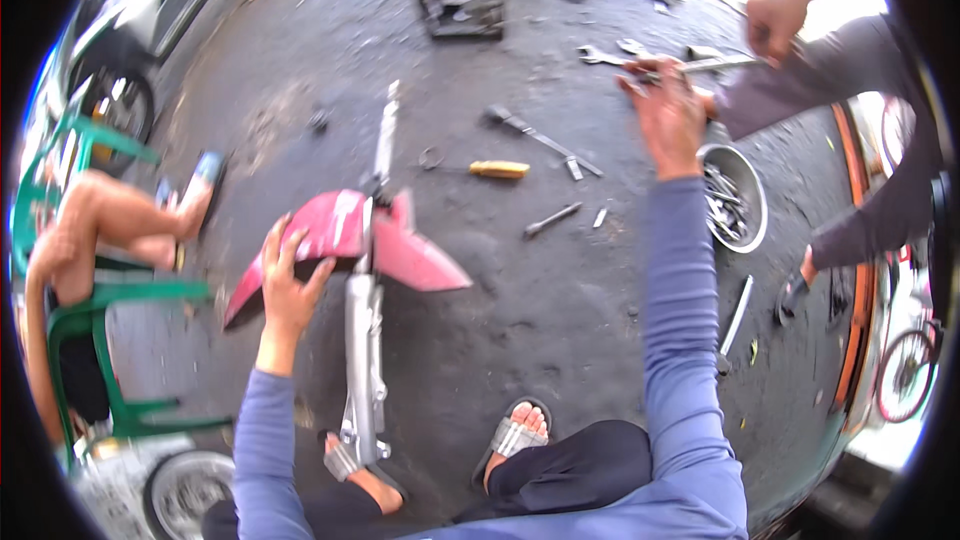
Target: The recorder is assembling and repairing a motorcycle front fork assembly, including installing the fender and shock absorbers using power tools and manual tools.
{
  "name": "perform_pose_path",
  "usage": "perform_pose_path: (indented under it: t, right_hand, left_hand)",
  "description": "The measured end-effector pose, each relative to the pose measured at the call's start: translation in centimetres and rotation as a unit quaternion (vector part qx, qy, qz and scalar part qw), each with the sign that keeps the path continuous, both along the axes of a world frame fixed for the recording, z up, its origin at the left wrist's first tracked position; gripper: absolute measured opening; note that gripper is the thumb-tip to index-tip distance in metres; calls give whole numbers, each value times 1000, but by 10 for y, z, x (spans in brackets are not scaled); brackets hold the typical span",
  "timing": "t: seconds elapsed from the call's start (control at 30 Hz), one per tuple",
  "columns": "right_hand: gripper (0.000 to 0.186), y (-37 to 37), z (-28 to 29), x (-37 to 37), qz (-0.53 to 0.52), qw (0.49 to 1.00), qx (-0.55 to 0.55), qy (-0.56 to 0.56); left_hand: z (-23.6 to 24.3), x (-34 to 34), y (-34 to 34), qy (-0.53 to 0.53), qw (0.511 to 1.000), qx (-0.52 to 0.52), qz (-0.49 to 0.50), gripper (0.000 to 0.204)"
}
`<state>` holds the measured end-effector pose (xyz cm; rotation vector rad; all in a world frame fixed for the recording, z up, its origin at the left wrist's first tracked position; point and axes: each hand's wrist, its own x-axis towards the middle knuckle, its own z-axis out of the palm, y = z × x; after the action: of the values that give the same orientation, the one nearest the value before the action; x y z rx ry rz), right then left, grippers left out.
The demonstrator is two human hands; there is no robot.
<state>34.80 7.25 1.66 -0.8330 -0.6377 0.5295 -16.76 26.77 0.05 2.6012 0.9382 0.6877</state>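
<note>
The left hand (290,285) is partly curled, fingers spread over the top of a red fender (335,223) and thumb at its lower edge, gripping it at that near side. The fender's pointed ends reach out to the left of this hand and well to its right. Just right of the hand, a silver fork leg (362,350) runs lengthwise past the fender, its thinner rod (385,145) pointing away beyond the hand and its thick end lying toward the person's sandal (343,456).

The right hand (665,115) is raised farther forward, fingers extended and partly bent at the end of a long metal tool (722,63); blur hides whether it has hold of it. Another person's hand (776,28) grasps the tool's other end, to the right of the right hand.

Just beyond the right hand's fingertips lies a spanner (600,56). To its left and nearer the person are a ratchet (535,136) and a yellow-handled screwdriver (498,169). Behind the right hand, beside its forearm, sits a bowl (763,208) of metal parts (728,208).
</note>
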Motion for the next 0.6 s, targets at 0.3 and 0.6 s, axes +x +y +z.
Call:
perform_pose_path:
  t: [0.3, 0.6]
  right_hand:
    - [15, -57, 40, -192, 120, 924, -223, -287]
    - [21, -34, 27, -453, 430, 806, -146, -379]
  left_hand:
    - [62, -68, -12, -30, 972, -214, -97, 17]
    - [4, -182, -110, 163, 694, -686, -141, 84]
